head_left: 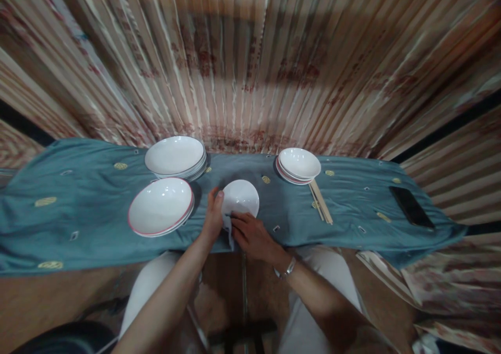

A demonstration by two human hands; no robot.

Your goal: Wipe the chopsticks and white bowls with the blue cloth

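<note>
A small white bowl (pixel 243 195) is tilted toward me near the front edge of the table. My left hand (pixel 213 214) grips its left side, with the thumb at the rim and the other fingers mostly hidden behind. Over the bowl's near side lies my right hand (pixel 250 233), its fingers closed on a pale cloth (pixel 230 234). Part of that cloth hangs below the fingers, and the rest is covered by them. A silver watch or bracelet is on my right wrist.
Left of the bowl stand a stack of red-rimmed bowls (pixel 158 208) and, behind it, dark-rimmed bowls (pixel 174 156). Smaller bowls (pixel 299 163) are stacked at back right, with chopsticks (pixel 321 203) before them. A black phone (pixel 410 208) lies far right on the teal tablecloth (pixel 97 213). Curtains hang behind.
</note>
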